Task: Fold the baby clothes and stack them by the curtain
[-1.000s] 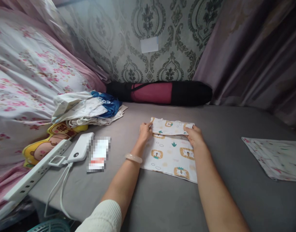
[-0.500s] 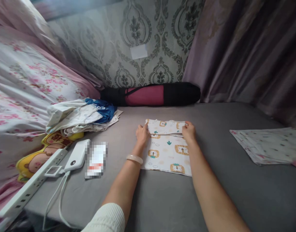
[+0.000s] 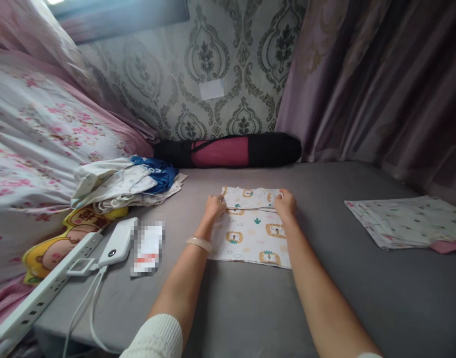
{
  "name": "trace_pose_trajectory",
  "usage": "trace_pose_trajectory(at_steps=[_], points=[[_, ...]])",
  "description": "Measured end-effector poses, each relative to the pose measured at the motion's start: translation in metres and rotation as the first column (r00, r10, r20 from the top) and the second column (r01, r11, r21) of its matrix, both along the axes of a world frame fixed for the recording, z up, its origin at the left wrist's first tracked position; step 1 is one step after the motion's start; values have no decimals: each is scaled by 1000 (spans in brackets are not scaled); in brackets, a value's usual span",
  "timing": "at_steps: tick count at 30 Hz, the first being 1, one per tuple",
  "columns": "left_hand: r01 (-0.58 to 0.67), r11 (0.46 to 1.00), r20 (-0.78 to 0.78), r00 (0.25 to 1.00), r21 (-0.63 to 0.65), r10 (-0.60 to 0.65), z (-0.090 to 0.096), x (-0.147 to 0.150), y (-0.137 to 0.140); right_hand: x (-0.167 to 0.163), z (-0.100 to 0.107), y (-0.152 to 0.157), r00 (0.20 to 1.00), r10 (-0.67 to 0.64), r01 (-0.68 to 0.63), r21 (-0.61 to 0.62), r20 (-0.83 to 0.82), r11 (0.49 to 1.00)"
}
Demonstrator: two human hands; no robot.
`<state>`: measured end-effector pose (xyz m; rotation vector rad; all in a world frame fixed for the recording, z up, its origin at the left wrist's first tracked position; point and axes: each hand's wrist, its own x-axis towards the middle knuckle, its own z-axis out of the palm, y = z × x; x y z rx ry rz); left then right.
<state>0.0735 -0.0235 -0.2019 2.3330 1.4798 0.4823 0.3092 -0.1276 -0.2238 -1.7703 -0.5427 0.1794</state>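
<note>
In the head view, the left hand (image 3: 215, 206) pinches the left end of a folded-over flap (image 3: 258, 199), and the right hand (image 3: 286, 203) grips its right end, thumb and fingers closed on the fabric. The flap belongs to a white lion-print cloth (image 3: 252, 236) lying flat on the grey surface (image 3: 250, 308), between the two forearms. The flap's long axis runs crosswise from hand to hand, at the far end of the cloth; the rest of the cloth extends toward the person. Which side of the whole cloth is longer, I cannot tell. Its near edge runs across, dipping slightly to the right, and the right forearm partly hides the right edge. Grey surface stretches from the far edge to the black and magenta bag (image 3: 220, 151), and from the near edge toward the person. To the right, more of it separates the cloth from a printed stack (image 3: 407, 219), well apart; to the left, it reaches the pixelated item (image 3: 149, 246) and white power bank (image 3: 119, 243), with a clothes heap (image 3: 127, 181) farther back
</note>
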Motion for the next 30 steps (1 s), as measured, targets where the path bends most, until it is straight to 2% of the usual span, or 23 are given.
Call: trace_pose_trajectory(at_steps=[3,5,7,10,12,14,16,21,30], points=[[-90,994,-158,982,60,99,10,3,-9,-12,9,3,993,57,-49,-79,102,996],[-69,986,-222,970,155,103,14,12,-17,-28,14,6,953,199,-151,-210,230,966],[39,975,-236,972,217,13,13,25,-23,-48,17,11,829,414,-255,-405,377,878],[224,954,-226,958,197,-178,4,46,-27,-73,19,16,624,629,-274,-624,464,732],[292,944,-221,942,156,-254,-4,54,-26,-83,19,19,556,703,-273,-702,443,658],[314,940,-215,935,137,-281,-11,58,-22,-85,17,21,536,738,-284,-736,409,614],[319,938,-209,934,133,-288,-17,58,-16,-83,13,23,541,741,-288,-740,397,607],[304,941,-193,942,149,-274,-28,55,-4,-77,0,27,549,723,-268,-731,419,628],[213,957,-133,973,196,-189,-29,53,-2,-71,-5,28,598,660,-185,-723,455,665]])
